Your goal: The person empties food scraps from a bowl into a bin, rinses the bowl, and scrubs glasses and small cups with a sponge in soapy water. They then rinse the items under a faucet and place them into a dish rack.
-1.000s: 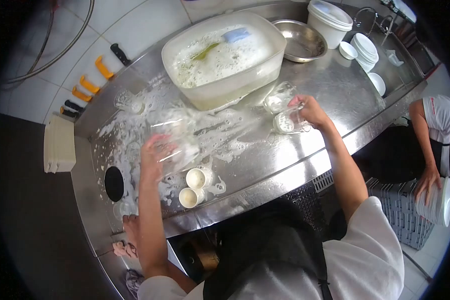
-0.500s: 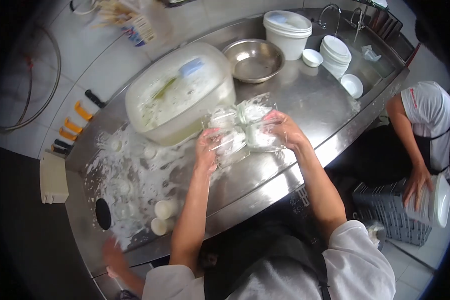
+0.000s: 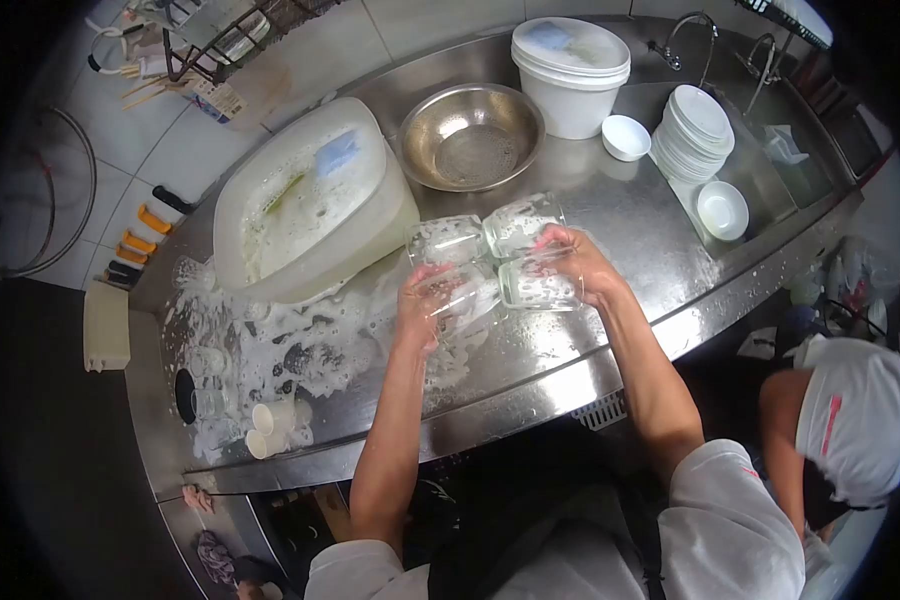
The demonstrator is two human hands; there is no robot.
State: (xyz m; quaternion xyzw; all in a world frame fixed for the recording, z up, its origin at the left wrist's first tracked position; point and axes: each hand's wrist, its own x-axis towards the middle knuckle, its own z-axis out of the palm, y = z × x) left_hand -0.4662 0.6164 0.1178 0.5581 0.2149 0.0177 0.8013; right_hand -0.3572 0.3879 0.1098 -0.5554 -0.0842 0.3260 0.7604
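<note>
Above the steel counter, my left hand [image 3: 420, 305] is closed around a pair of wet, foam-streaked clear glasses [image 3: 450, 243]. My right hand [image 3: 585, 268] grips another pair of soapy glasses [image 3: 525, 225], fingers partly hidden by the glass. Both pairs lie sideways, their ends meeting or nearly so in the middle. Left of them is a translucent plastic tub [image 3: 380, 225] of sudsy water, with a blue sponge [image 3: 337, 153] in it. A steel bowl [image 3: 425, 150] sits just beyond my hands.
Foam spreads over the left counter, around more glasses [image 3: 208, 400] and two pale cups [image 3: 270, 418]. White buckets [image 3: 570, 95], a small white bowl [image 3: 626, 138] and stacked plates [image 3: 692, 130] stand near the sink [image 3: 805, 185]. A co-worker [image 3: 850, 420] bends at the right.
The glasses in my hands show less thick foam. My view has shifted. The co-worker at right has bent lower, and another person's hand at lower left has drawn back towards the counter edge.
</note>
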